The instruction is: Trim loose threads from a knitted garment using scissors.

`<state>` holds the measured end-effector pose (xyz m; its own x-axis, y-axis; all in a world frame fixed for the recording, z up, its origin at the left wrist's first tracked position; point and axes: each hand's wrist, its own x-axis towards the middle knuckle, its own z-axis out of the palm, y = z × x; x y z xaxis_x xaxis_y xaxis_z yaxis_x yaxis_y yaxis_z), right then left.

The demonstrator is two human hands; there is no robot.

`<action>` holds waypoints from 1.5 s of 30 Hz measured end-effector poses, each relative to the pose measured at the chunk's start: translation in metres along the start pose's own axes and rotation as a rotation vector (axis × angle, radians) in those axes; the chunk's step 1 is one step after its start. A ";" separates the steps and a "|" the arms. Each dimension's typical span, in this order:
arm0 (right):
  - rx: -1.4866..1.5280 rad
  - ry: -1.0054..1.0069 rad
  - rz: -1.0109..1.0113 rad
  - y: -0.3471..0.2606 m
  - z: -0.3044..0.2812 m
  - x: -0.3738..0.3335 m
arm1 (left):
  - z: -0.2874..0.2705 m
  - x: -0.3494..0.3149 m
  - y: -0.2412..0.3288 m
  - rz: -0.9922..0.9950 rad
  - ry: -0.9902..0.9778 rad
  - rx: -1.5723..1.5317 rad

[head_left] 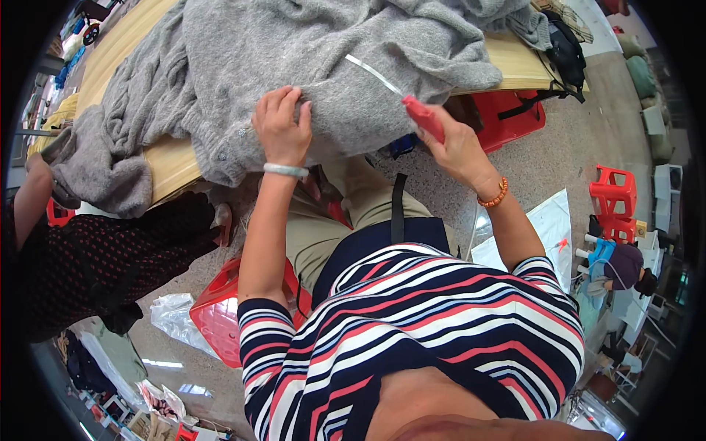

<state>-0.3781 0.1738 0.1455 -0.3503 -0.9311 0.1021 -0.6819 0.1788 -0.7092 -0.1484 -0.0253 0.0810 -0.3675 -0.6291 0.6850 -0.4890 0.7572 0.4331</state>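
Pinching the hem of the grey sweater (294, 51), which drapes over the wooden table (173, 165) edge, the left hand (282, 126) hides the knit beneath its fingers; the right hand (457, 147) closes around a red-handled tool (424, 117), its thin blade barely visible against the wool, with a red stool (218, 312) half hidden below

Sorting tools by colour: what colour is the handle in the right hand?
Red handle, gripped by the right hand, seen in the head view.
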 end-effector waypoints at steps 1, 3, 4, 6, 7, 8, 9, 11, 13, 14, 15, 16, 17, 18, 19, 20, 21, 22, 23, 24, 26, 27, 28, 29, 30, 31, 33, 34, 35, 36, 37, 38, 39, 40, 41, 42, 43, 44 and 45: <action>-0.098 -0.074 -0.026 -0.003 0.001 0.000 | 0.010 -0.007 -0.008 -0.040 -0.049 0.091; -0.294 -0.211 -0.064 -0.007 0.002 0.000 | 0.022 -0.014 -0.016 -0.076 -0.097 0.172; -0.307 -0.241 -0.090 -0.015 0.000 -0.002 | 0.022 -0.016 -0.017 -0.100 -0.095 0.130; -0.330 -0.262 -0.129 -0.013 0.003 0.000 | 0.025 -0.019 -0.018 -0.124 -0.096 0.085; -0.351 -0.285 -0.175 -0.014 0.004 0.001 | 0.026 -0.019 -0.018 -0.124 -0.089 0.089; -0.354 -0.284 -0.173 -0.018 0.003 0.002 | 0.026 -0.019 -0.017 -0.124 -0.082 0.093; -0.366 -0.345 -0.152 -0.024 0.001 0.004 | 0.026 -0.018 -0.017 -0.124 -0.082 0.091; -0.378 -0.407 -0.132 -0.035 -0.002 0.008 | 0.026 -0.018 -0.017 -0.151 -0.091 0.079; -0.398 -0.409 -0.128 -0.043 -0.005 0.011 | 0.025 -0.018 -0.016 -0.143 -0.097 0.095; -0.399 -0.407 -0.128 -0.046 -0.005 0.013 | 0.024 -0.018 -0.016 -0.135 -0.103 0.111; -0.411 -0.435 -0.114 -0.048 -0.005 0.014 | 0.024 -0.019 -0.015 -0.133 -0.102 0.110; -0.424 -0.463 -0.101 -0.050 -0.005 0.015 | 0.023 -0.020 -0.016 -0.136 -0.105 0.099; -0.424 -0.461 -0.100 -0.050 -0.005 0.015 | 0.022 -0.020 -0.016 -0.139 -0.108 0.089; -0.398 -0.456 -0.111 -0.049 -0.005 0.014 | 0.021 -0.021 -0.017 -0.138 -0.107 0.088; -0.372 -0.451 -0.123 -0.048 -0.005 0.014 | 0.019 -0.021 -0.019 -0.114 -0.116 0.058; -0.372 -0.450 -0.124 -0.047 -0.004 0.014 | 0.018 -0.022 -0.020 -0.091 -0.125 0.029; -0.348 -0.415 -0.114 -0.045 -0.003 0.014 | 0.015 -0.022 -0.023 -0.090 -0.125 0.028; -0.323 -0.380 -0.102 -0.042 -0.002 0.013 | 0.011 -0.021 -0.025 -0.060 -0.152 -0.021; -0.321 -0.379 -0.098 -0.040 -0.001 0.011 | 0.008 -0.020 -0.027 -0.029 -0.180 -0.071; -0.299 -0.375 -0.078 -0.037 0.000 0.010 | 0.007 -0.019 -0.029 -0.028 -0.184 -0.073; -0.270 -0.371 -0.058 -0.033 0.003 0.008 | 0.002 -0.019 -0.033 -0.177 -0.103 -0.398; -0.254 -0.360 -0.048 -0.031 0.003 0.007 | 0.002 -0.018 -0.034 -0.176 -0.107 -0.397; -0.239 -0.348 -0.038 -0.029 0.004 0.005 | 0.002 -0.018 -0.036 -0.332 -0.058 -0.552; -0.236 -0.347 -0.035 -0.028 0.004 0.003 | 0.002 -0.017 -0.038 -0.488 -0.008 -0.705; -0.229 -0.348 -0.033 -0.027 0.003 0.001 | 0.001 -0.017 -0.041 -0.461 -0.040 -0.615; -0.223 -0.347 -0.032 -0.027 0.003 0.001 | 0.001 -0.016 -0.042 -0.458 -0.043 -0.616; -0.234 -0.334 -0.031 -0.028 0.003 -0.002 | 0.002 -0.015 -0.043 -0.428 -0.064 -0.503; -0.247 -0.324 -0.028 -0.028 0.003 -0.004 | 0.002 -0.012 -0.039 -0.424 -0.069 -0.508; -0.248 -0.319 -0.022 -0.029 0.003 -0.005 | 0.002 -0.009 -0.035 -0.292 -0.085 -0.345; -0.256 -0.337 -0.009 -0.030 0.002 -0.006 | 0.003 -0.007 -0.031 -0.158 -0.098 -0.182; -0.264 -0.359 -0.002 -0.033 0.002 -0.006 | 0.005 -0.007 -0.030 -0.158 -0.099 -0.185; -0.266 -0.358 0.001 -0.035 0.003 -0.008 | 0.008 -0.005 -0.031 -0.129 -0.108 -0.107; -0.271 -0.364 0.001 -0.038 0.004 -0.009 | 0.010 -0.004 -0.031 -0.101 -0.117 -0.029; -0.277 -0.368 0.003 -0.040 0.005 -0.010 | 0.012 -0.002 -0.030 -0.100 -0.118 -0.035; -0.281 -0.367 0.007 -0.040 0.006 -0.010 | 0.013 0.000 -0.029 -0.116 -0.169 0.003; -0.283 -0.368 0.004 -0.041 0.009 -0.010 | 0.013 0.001 -0.029 -0.132 -0.220 0.042; -0.285 -0.368 0.000 -0.042 0.010 -0.010 | 0.014 0.002 -0.030 -0.131 -0.220 0.036; -0.289 -0.367 0.003 -0.043 0.012 -0.010 | 0.014 0.003 -0.033 -0.113 -0.250 0.016; -0.316 -0.370 -0.012 -0.045 0.013 -0.009 | 0.014 0.004 -0.036 -0.095 -0.280 -0.003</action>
<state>-0.3354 0.1699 0.1674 -0.1285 -0.9740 -0.1866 -0.8660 0.2019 -0.4576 -0.1435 -0.0580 0.0597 -0.5243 -0.7206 0.4537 -0.5294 0.6932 0.4891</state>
